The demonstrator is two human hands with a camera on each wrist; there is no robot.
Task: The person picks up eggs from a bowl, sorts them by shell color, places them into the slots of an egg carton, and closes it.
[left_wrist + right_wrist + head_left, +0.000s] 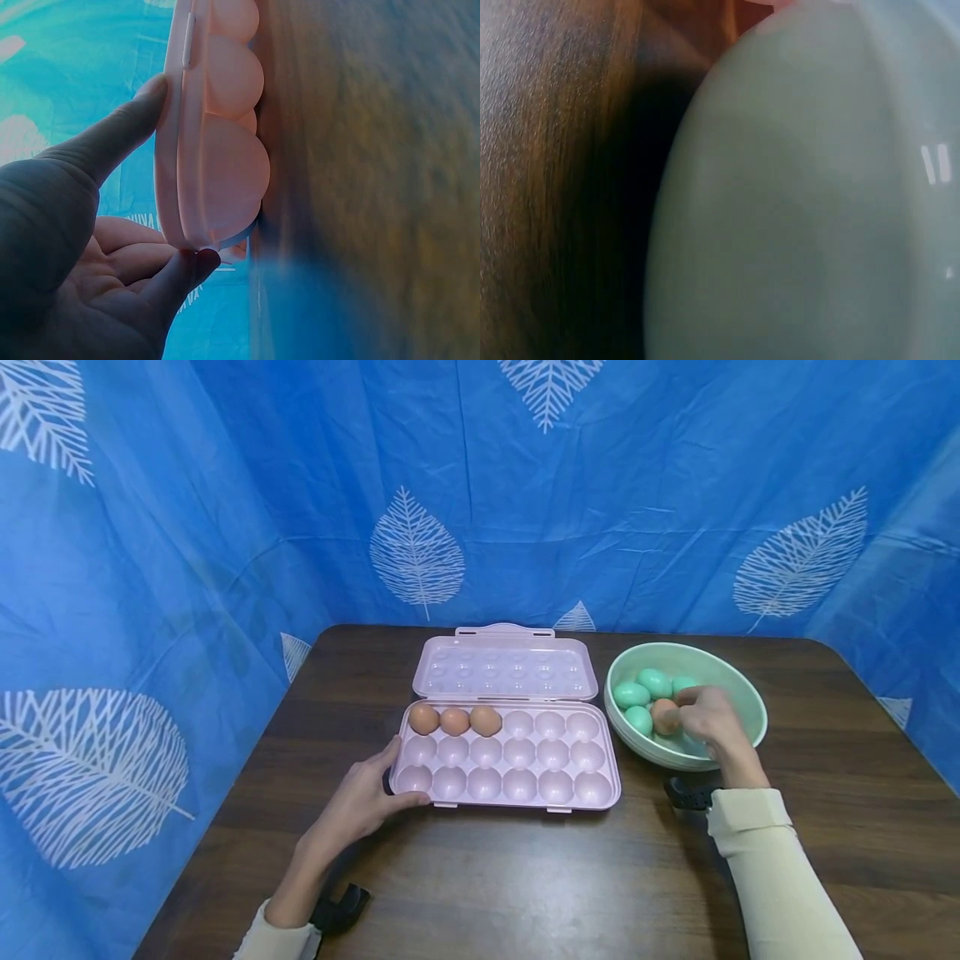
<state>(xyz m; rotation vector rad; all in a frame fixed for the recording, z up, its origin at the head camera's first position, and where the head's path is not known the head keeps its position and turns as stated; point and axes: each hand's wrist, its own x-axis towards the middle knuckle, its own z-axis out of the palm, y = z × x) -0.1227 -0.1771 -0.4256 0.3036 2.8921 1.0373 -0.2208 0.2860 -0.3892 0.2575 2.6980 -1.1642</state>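
Note:
A pink plastic egg carton (504, 768) lies with its lid (506, 664) folded back. Three brown eggs (454, 722) fill the left part of its back row. My left hand (362, 799) grips the carton's front left corner, thumb along the front edge and fingers at the left side; the left wrist view shows this hand (97, 247) against the carton's rim (176, 165). Inside a pale green bowl (742, 693), my right hand (711, 718) pinches a brown egg (663, 716). Several green eggs (631, 695) lie around that egg. Only the bowl's outer wall (780, 187) shows large in the right wrist view.
Everything stands on a dark wooden table (480, 877). The bowl sits close to the carton's right side. A blue curtain (480, 485) with white leaf prints hangs behind the table and along its left and right sides.

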